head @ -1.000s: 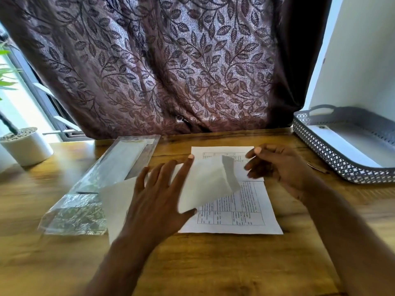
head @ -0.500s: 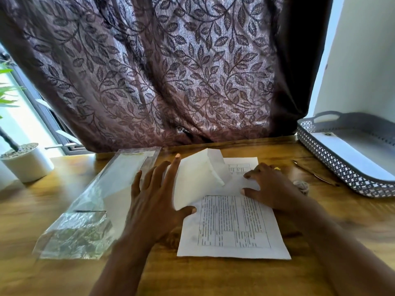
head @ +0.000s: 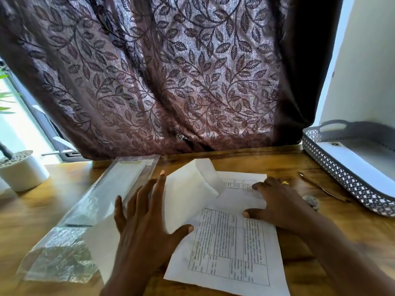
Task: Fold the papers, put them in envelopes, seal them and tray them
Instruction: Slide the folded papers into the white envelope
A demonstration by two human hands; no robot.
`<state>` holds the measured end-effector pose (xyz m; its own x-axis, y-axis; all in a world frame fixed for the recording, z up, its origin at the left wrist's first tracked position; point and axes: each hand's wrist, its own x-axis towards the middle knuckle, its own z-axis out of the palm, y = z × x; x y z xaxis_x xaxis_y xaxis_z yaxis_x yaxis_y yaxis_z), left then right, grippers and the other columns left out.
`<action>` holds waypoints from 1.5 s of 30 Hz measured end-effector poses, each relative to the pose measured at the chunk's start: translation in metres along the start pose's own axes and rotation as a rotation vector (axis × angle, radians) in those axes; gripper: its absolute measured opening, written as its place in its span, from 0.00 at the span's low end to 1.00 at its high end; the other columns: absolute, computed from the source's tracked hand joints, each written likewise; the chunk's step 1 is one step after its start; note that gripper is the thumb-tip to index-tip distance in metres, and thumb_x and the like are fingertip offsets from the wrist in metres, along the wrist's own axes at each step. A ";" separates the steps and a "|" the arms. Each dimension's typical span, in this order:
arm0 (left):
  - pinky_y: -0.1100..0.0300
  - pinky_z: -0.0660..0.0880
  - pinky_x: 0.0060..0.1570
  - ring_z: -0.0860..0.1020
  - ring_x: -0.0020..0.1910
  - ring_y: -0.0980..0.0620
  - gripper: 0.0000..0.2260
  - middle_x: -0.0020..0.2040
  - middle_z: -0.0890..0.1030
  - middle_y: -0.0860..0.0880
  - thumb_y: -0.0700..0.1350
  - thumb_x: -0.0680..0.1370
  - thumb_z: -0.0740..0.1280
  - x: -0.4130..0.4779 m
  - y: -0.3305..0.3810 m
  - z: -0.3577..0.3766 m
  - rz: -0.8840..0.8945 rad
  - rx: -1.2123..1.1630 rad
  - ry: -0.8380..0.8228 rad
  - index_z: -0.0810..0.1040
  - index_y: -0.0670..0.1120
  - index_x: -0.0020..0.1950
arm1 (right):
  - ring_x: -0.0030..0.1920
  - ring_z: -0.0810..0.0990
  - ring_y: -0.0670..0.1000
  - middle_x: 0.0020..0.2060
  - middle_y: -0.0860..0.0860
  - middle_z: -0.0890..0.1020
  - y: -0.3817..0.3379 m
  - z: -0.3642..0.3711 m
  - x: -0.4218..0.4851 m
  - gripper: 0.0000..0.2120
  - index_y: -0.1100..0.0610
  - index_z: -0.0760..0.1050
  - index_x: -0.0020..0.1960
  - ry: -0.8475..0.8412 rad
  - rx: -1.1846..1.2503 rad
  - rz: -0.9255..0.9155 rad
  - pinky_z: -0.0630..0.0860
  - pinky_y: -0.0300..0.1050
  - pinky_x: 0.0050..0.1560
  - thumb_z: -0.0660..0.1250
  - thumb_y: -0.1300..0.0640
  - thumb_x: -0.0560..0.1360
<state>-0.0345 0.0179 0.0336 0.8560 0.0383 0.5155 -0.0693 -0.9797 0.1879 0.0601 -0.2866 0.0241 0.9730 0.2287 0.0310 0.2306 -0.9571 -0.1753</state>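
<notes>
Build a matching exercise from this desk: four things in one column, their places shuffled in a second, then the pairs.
Things:
1. plant pot
2. tray
3. printed sheet
4. plastic bag

Places:
A. under the right hand
B. far left of the table
C. right edge of the table
D. just left of the left hand

Pairs: 1-B, 2-C, 3-A, 4-D.
</notes>
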 end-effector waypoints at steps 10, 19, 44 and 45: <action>0.33 0.47 0.75 0.61 0.75 0.44 0.54 0.76 0.64 0.49 0.75 0.62 0.67 -0.001 0.004 0.011 0.065 0.043 -0.050 0.52 0.53 0.81 | 0.44 0.79 0.45 0.50 0.46 0.81 -0.010 -0.012 -0.013 0.18 0.47 0.72 0.54 0.104 0.361 0.104 0.75 0.40 0.36 0.78 0.50 0.71; 0.34 0.49 0.75 0.63 0.74 0.45 0.54 0.75 0.65 0.51 0.77 0.60 0.65 0.004 -0.001 0.011 -0.010 0.025 -0.056 0.51 0.57 0.80 | 0.46 0.82 0.54 0.45 0.47 0.82 0.013 -0.038 -0.033 0.07 0.50 0.79 0.52 0.769 1.081 0.178 0.81 0.54 0.40 0.74 0.55 0.75; 0.33 0.47 0.75 0.61 0.75 0.44 0.57 0.77 0.62 0.51 0.78 0.60 0.65 -0.002 -0.001 0.009 0.133 0.054 -0.154 0.47 0.57 0.81 | 0.33 0.83 0.55 0.37 0.43 0.84 0.018 -0.049 -0.034 0.09 0.45 0.81 0.42 0.490 0.912 0.033 0.80 0.67 0.31 0.79 0.57 0.70; 0.33 0.47 0.75 0.61 0.76 0.43 0.56 0.77 0.62 0.51 0.78 0.61 0.64 -0.004 0.000 0.009 0.172 0.060 -0.172 0.47 0.57 0.81 | 0.32 0.82 0.54 0.36 0.42 0.84 0.016 -0.049 -0.036 0.10 0.45 0.80 0.43 0.486 0.915 0.030 0.81 0.64 0.30 0.79 0.57 0.70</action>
<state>-0.0338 0.0157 0.0241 0.9092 -0.1588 0.3849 -0.1953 -0.9791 0.0574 0.0295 -0.3187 0.0689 0.9241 -0.0838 0.3729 0.3081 -0.4141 -0.8565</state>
